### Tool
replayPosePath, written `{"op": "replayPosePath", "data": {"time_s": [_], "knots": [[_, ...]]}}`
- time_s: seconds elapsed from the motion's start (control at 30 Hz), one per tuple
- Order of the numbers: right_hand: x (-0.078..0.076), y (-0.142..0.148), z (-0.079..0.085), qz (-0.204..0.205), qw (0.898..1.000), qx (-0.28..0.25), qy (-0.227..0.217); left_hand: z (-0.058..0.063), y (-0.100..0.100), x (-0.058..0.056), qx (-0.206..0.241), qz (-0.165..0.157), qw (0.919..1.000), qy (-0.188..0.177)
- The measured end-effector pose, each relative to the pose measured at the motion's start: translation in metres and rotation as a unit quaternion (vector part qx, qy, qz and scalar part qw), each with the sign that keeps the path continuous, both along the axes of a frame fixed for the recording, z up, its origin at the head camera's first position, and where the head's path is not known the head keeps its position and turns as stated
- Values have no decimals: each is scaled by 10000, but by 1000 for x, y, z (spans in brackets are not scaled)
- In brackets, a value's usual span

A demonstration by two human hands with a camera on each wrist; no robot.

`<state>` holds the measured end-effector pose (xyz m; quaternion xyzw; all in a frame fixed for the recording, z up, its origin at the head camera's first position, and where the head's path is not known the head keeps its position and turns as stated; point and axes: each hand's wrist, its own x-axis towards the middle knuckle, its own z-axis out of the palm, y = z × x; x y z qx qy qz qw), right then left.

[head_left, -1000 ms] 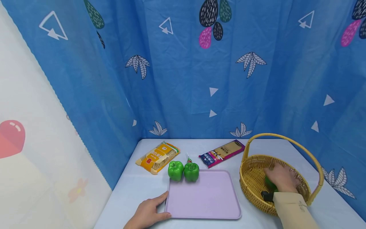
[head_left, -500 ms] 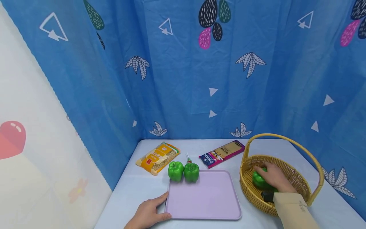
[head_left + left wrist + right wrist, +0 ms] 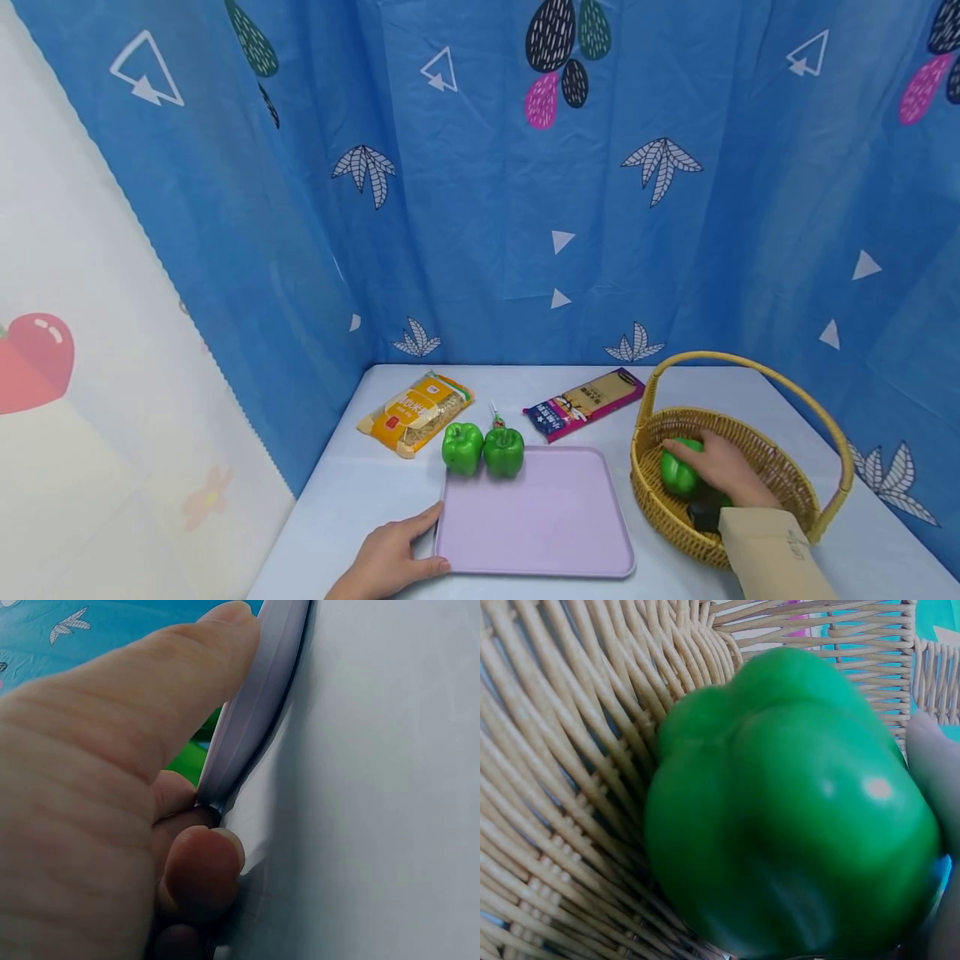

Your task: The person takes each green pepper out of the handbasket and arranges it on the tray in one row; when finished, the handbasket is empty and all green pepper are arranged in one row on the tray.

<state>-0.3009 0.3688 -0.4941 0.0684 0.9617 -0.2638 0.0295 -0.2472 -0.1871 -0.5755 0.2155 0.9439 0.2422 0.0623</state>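
In the head view my right hand (image 3: 723, 467) reaches into a wicker basket (image 3: 651, 500) and grips a glossy green bell pepper (image 3: 678, 475). That green bell pepper (image 3: 787, 817) fills the right wrist view, close to the woven wall, with a finger against its right side. My left hand (image 3: 390, 554) lies at the left edge of a lilac tray (image 3: 536, 525), thumb by the near corner and index finger farther up. Close up, the thumb (image 3: 135, 690) touches the tray's rim (image 3: 259, 697). Two more bell peppers, one (image 3: 462, 448) beside another (image 3: 504, 452), sit at the tray's far left corner.
Behind the peppers lie a yellow food packet (image 3: 416, 414), a small lollipop-like item (image 3: 497, 417) and a navy and magenta packet (image 3: 583, 404). The basket's tall handle (image 3: 780, 383) arches over its opening. A blue patterned curtain (image 3: 480, 208) closes off the back.
My right hand has moved left within the basket and brought the bell pepper into clearer view, turning it more upright. The left hand and tray have stayed put.
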Motion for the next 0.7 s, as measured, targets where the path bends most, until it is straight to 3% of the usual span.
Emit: {"op": "replayPosePath", "data": {"time_s": [0.33, 0.7], "knots": [[3, -1, 0, 52, 9993, -167, -335, 1, 0, 0, 13, 49, 10000, -86], [2, -2, 0, 52, 9994, -337, -98, 2, 1, 1, 7, 51, 10000, -78]]}}
